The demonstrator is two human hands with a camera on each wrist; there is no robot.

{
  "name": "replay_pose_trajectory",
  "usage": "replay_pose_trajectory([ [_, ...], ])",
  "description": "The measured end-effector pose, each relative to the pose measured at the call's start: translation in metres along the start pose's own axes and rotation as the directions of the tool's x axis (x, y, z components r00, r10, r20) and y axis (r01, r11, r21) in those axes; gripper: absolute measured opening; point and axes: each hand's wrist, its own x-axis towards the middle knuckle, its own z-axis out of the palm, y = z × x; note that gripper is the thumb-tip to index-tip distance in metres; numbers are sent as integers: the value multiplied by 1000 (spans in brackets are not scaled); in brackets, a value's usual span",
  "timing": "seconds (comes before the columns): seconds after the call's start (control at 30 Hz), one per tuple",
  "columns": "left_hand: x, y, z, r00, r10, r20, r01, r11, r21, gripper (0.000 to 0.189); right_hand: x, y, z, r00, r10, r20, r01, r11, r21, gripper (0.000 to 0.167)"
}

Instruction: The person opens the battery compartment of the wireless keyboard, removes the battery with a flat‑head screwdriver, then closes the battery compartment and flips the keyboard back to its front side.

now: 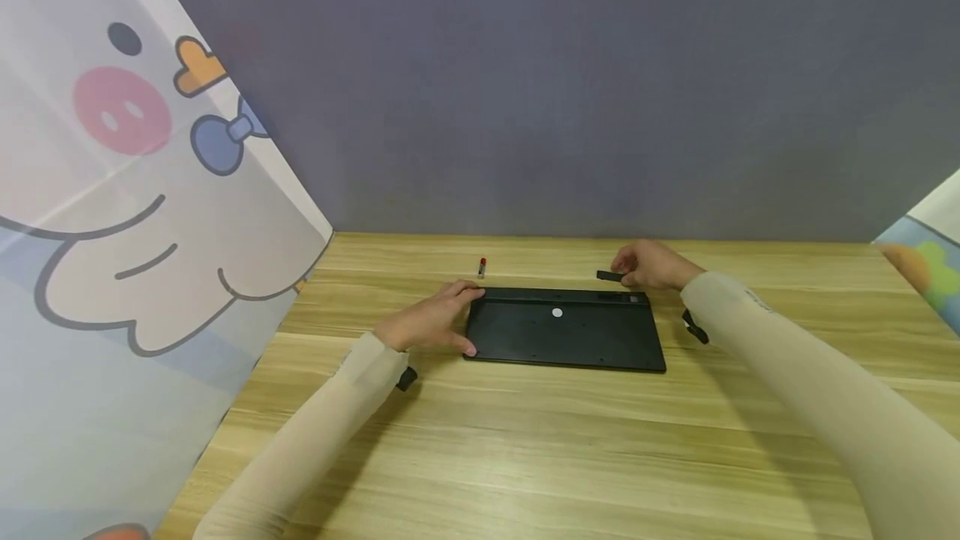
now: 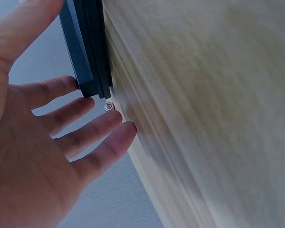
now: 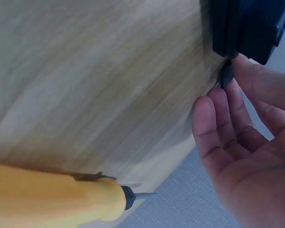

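A black keyboard [image 1: 566,332] lies underside up on the wooden table, a round white sticker near its back strip. My left hand [image 1: 435,319] spans its left end, thumb at the front corner and index finger at the back corner. In the left wrist view the fingers [image 2: 92,137] are extended, several of them off the keyboard. Behind the keyboard's back right corner, my right hand [image 1: 648,265] pinches a small flat black piece [image 1: 609,276], partly hidden by the fingers. In the right wrist view this black piece [image 3: 226,73] shows between thumb and fingers, close to the table.
A small battery [image 1: 482,267] with a red end lies behind the keyboard's left part. In the right wrist view, a yellow handle [image 3: 61,194] with a thin metal tip shows at the lower left. A grey panel [image 1: 562,107] stands along the table's back edge.
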Motion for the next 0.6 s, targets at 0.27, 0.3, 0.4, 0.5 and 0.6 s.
replay_pose_trajectory([
  [0.27, 1, 1, 0, 1000, -2, -3, 2, 1000, 6, 101, 1, 3, 1, 999, -39, -38, 38, 999, -24, 17],
  [0.3, 1, 1, 0, 1000, -4, -2, 4, 1000, 7, 101, 1, 3, 1, 998, -43, -40, 42, 999, -23, 16],
  [0.4, 1, 1, 0, 1000, -8, -1, 8, 1000, 3, 100, 0, 2, 2, 998, -44, -46, 43, 999, -22, 12],
  [0.5, 1, 2, -1, 1000, -15, 3, 15, 1000, 1, 100, -1, 3, 1, 998, -44, -44, 42, 999, -27, 5],
  [0.6, 1, 3, -1, 1000, -21, 8, 21, 1000, 0, 100, -2, 3, -1, 998, -48, -49, 46, 999, -29, 5],
])
